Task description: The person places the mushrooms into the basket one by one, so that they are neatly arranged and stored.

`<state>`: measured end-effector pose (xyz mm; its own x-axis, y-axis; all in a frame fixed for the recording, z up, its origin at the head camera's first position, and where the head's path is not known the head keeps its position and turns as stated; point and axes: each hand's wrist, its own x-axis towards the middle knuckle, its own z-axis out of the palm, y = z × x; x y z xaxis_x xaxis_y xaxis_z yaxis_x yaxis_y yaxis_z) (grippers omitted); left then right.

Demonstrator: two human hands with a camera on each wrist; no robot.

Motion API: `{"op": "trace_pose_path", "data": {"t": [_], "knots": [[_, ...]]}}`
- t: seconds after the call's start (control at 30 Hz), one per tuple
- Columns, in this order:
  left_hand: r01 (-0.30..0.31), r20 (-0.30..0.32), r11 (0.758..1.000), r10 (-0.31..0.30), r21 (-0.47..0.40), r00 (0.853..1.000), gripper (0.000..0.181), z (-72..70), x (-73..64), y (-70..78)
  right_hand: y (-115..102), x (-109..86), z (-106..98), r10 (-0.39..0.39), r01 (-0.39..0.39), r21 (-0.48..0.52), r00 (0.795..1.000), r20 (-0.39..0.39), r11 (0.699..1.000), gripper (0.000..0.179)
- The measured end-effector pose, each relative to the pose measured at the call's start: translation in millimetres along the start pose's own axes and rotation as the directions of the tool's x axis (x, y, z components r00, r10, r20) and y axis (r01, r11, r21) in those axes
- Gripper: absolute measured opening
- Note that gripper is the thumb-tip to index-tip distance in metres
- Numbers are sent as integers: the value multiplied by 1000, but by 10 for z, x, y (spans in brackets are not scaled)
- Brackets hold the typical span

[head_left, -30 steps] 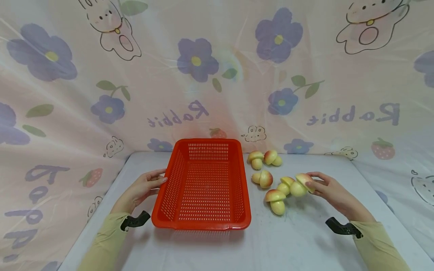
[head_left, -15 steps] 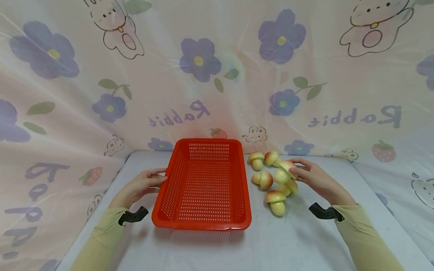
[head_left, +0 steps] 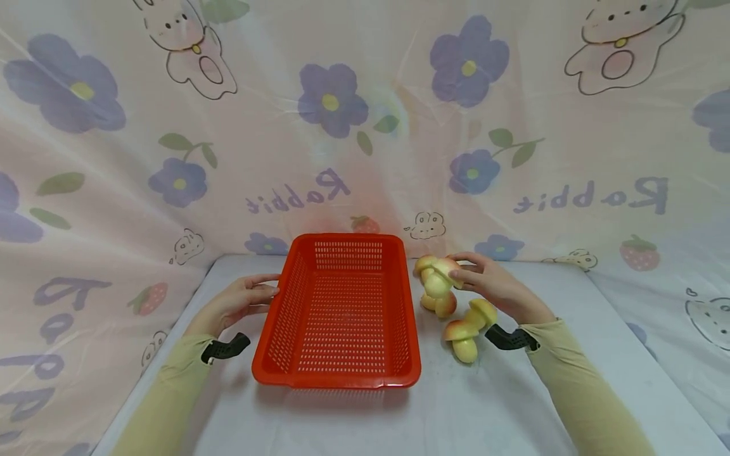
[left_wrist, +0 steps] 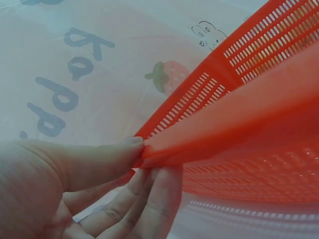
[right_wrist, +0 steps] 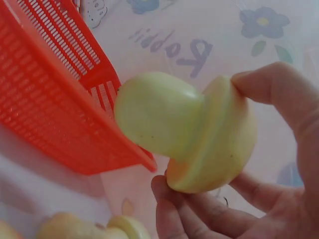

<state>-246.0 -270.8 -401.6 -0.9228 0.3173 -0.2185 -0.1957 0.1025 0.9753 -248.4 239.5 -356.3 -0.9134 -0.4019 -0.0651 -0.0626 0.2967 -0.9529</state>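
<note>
A red plastic basket point(head_left: 413, 342) with slotted walls stands in the middle of the table, nothing in it. My left hand point(head_left: 236, 303) pinches its left rim between thumb and fingers, as the left wrist view shows close up. In my right hand point(head_left: 496, 285) is a toy mushroom point(right_wrist: 214, 139), its cap held between thumb and fingers, its pale stem pointing toward the basket. It is raised to the right of the basket's right wall. Beneath and around it lie other mushrooms: one point(head_left: 423, 266) behind, partly hidden, one point(head_left: 445, 305) below, and two point(head_left: 464, 349) nearer the front.
The white table point(head_left: 479, 411) is backed by a printed cloth point(head_left: 388, 177) with flowers and rabbits, which also hangs along its sides. Each wrist wears a black camera mount point(head_left: 225, 348).
My right hand has carried the mushroom leftward and a little farther back, from the right of the group toward the basket's right wall. The left hand stays on the rim.
</note>
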Motion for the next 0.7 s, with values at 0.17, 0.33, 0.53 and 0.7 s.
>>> {"op": "trace_pose_path", "data": {"t": [0.17, 0.33, 0.53, 0.7], "knots": [[0, 3, 1000, 0, 23, 1000, 66, -26, 21, -1, -52, 138, 147, -3, 3, 18, 1000, 25, 1000, 56], [-26, 19, 999, 25, 42, 1000, 64, -25, 43, -11, -128, 264, 274, -26, 24, 44, 998, 59, 999, 54], [-35, 18, 999, 35, 20, 999, 63, -18, 77, -41, -244, 444, 390, -60, 58, 18, 994, 93, 998, 52], [-37, 12, 999, 37, 13, 999, 64, -8, 87, -49, -374, 579, 516, -58, 60, -14, 995, 82, 998, 51]]}}
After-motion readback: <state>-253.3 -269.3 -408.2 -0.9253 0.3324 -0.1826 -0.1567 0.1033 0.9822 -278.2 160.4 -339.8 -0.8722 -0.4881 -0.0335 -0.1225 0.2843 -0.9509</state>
